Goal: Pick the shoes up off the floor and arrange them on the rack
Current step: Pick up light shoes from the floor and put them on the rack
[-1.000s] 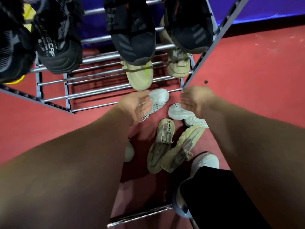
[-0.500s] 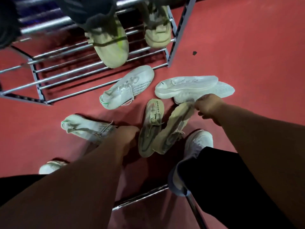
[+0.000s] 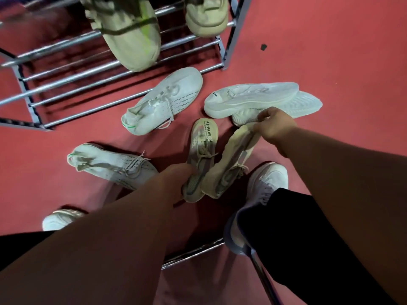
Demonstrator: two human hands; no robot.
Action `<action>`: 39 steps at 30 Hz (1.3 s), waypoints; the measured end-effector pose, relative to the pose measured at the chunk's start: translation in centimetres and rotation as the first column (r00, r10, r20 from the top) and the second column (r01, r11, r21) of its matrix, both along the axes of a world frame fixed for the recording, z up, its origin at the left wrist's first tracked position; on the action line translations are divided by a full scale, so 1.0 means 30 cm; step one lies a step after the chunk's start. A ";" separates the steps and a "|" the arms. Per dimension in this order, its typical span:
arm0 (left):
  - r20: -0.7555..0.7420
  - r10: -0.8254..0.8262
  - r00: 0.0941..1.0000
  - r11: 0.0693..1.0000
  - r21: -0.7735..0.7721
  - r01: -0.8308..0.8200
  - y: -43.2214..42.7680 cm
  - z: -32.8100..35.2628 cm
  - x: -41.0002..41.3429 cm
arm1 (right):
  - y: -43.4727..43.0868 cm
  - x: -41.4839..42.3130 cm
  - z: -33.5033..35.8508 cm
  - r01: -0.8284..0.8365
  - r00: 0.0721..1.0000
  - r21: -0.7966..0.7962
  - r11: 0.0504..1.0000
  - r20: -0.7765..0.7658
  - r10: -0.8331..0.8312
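Two beige sneakers lie side by side on the red floor. My left hand grips the toe end of the left beige sneaker. My right hand pinches the heel of the right beige sneaker. A white knit sneaker lies by the foot of the metal rack, and its partner lies to the left. A pair of pale white sneakers is stacked at the right. On the rack sit two beige shoes.
My own feet in white shoes stand at the right and the lower left, with black trouser legs. A loose metal bar lies on the floor near my right foot. A small dark scrap lies right of the rack.
The view tilted down from the rack to the floor. Both hands dropped from near the rack's lower bars onto the beige pair; the left hand now grips one and the right pinches the other.
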State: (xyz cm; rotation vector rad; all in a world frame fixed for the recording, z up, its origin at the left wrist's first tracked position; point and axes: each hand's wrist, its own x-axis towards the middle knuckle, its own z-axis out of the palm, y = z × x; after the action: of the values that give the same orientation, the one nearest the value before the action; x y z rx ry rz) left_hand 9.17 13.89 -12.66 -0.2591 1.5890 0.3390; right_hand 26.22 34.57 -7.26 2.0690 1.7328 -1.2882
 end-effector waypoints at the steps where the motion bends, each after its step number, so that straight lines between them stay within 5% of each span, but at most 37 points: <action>1: -0.019 0.014 1.000 1.000 0.011 -0.014 0.004 -0.003 0.004 | -0.002 0.002 -0.002 -0.002 1.000 -0.005 1.000 -0.008 0.001; 3: -0.050 -0.004 0.999 0.999 0.050 0.007 0.019 -0.021 0.002 | -0.005 0.004 -0.008 0.000 1.000 -0.003 1.000 -0.022 0.000; 6: -0.289 0.051 0.956 0.991 0.132 -0.013 0.086 -0.009 -0.018 | -0.009 0.006 -0.013 0.017 1.000 0.006 1.000 -0.023 -0.017; 12: -0.494 -0.036 0.869 0.950 0.252 0.182 0.293 0.044 -0.036 | -0.030 0.007 -0.013 0.003 0.999 -0.006 1.000 -0.044 -0.003; 22: -0.419 -0.166 0.893 0.955 0.157 0.252 0.414 0.033 0.007 | -0.026 0.052 -0.001 -0.102 0.988 -0.086 0.991 0.109 0.111; 28: -0.150 -0.307 0.940 0.930 0.161 0.330 0.374 0.032 0.039 | -0.046 0.035 -0.002 -0.098 0.994 -0.121 0.988 0.028 0.102; 34: -0.169 -0.446 0.879 0.849 0.230 0.476 0.389 0.015 0.101 | -0.066 0.047 -0.018 -0.107 0.991 -0.202 0.974 0.062 0.122; 39: -0.282 -0.698 0.658 0.620 0.221 0.753 0.401 -0.034 0.141 | -0.101 0.104 -0.047 0.163 0.986 -0.333 0.929 0.043 -0.158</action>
State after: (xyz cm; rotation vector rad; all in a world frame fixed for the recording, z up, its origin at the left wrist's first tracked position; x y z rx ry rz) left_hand 13.39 25.91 -13.69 0.6999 1.6361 -0.0367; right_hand 29.34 31.54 -8.68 2.0422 1.2484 -1.4883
